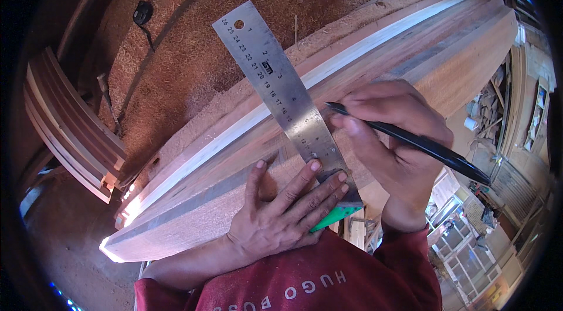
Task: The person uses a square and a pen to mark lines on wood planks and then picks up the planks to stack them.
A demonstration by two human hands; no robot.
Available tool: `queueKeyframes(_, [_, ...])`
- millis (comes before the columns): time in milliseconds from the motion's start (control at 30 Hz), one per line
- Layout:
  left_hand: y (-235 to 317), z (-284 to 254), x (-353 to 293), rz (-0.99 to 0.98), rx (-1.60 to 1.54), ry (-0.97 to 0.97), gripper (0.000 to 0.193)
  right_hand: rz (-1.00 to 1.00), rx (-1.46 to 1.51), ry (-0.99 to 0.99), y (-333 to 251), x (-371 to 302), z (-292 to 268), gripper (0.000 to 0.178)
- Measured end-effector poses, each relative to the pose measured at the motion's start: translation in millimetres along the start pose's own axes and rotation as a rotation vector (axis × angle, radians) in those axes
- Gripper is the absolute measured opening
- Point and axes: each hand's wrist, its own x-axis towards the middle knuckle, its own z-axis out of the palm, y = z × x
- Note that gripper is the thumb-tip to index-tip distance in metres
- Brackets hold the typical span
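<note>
A try square with a steel ruled blade (278, 85) and a green stock (335, 216) lies across a thick wooden beam (193, 220). My left hand (281, 211) holds the square, its fingers spread over the lower blade and its palm by the stock, against the beam's near side. Part of the stock is hidden beneath that hand. Just right of the blade, my right hand (399, 135) pinches a black pen (422, 148). The pen's tip points left, close to the blade's edge; I cannot tell whether it touches the wood.
Wood shavings (193, 53) cover the ground beyond the beam. A black tape measure (142, 13) lies on them at the far left. A stack of curved wooden strips (73, 126) stands at left. Window-like frames (469, 258) and scrap wood fill the right side.
</note>
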Motion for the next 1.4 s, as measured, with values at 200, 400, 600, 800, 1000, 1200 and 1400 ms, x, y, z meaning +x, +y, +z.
queueKeyframes(200, [3.2,4.7,0.3,0.003,0.044,0.012,0.072,0.243,-0.012,0.306,-4.2,-45.0,-11.1,0.016])
queueKeyframes(400, [5.3,6.8,5.2,-0.009,0.048,0.015,0.071,0.330,0.058,0.335,-7.6,-62.6,-6.2,0.016])
queueKeyframes(600, [5.3,6.8,6.3,-0.006,0.024,0.023,0.066,0.263,0.037,0.288,-0.5,-65.7,-3.1,0.017])
queueKeyframes(800, [4.4,6.8,6.2,-0.001,0.019,0.044,0.060,0.160,-0.022,0.184,0.8,-58.6,-5.5,0.017])
queueKeyframes(1000, [4.6,7.8,6.5,0.007,0.051,0.054,0.059,0.131,-0.045,0.182,5.7,-61.9,-5.7,0.019])
queueKeyframes(1200, [3.0,11.4,6.3,0.008,0.107,0.083,0.061,0.130,-0.040,0.153,4.6,-59.5,-4.7,0.020])
queueKeyframes(1400, [-0.1,10.6,5.6,0.028,0.155,0.061,0.067,0.121,-0.057,0.097,5.0,-60.3,-5.9,0.022])
